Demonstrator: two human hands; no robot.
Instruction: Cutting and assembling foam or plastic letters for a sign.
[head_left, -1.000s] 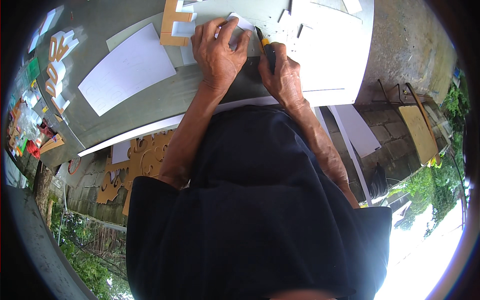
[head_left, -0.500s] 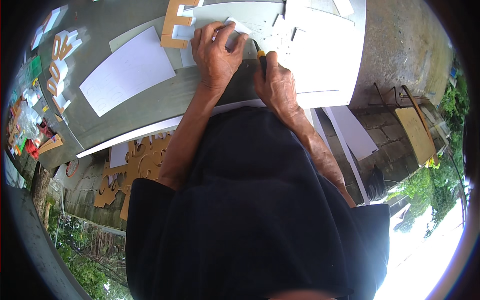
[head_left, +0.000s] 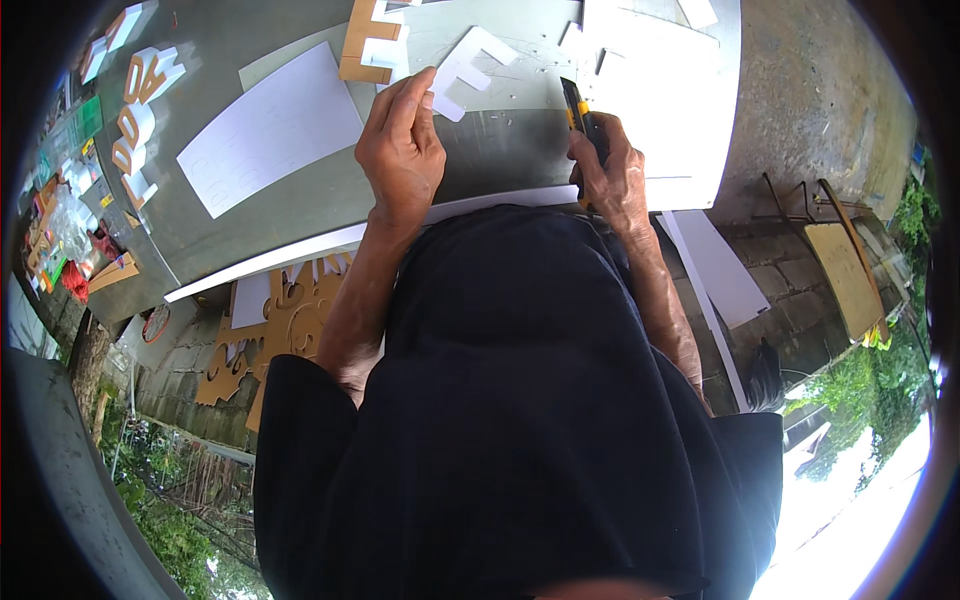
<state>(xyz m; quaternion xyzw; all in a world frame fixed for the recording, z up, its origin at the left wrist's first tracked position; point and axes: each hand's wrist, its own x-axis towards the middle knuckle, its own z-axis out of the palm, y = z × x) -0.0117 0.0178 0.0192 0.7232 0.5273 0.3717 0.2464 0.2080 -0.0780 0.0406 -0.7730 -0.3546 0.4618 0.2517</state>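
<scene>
A white foam-like cutout with three arms lies flat on the work surface. Just left of it is my left hand, its fingers stretched out and holding nothing; the fingertips are near the piece's edge, and I cannot tell if they touch it. My right hand grips a black-and-yellow utility knife, blade pointing away from me and apart from the cutout. Beyond my left hand stands a brown-faced white letter shape.
A white sheet with faint drawn outlines lies at the left. Several brown-faced block letters stand farther left. A large white sheet covers the right side, with small scraps near its left edge. Brown cut-out boards are below the table.
My left hand has drawn back leftward off the white cutout, uncovering its whole shape. My right hand has moved right with the knife, lifting its tip away from the piece.
</scene>
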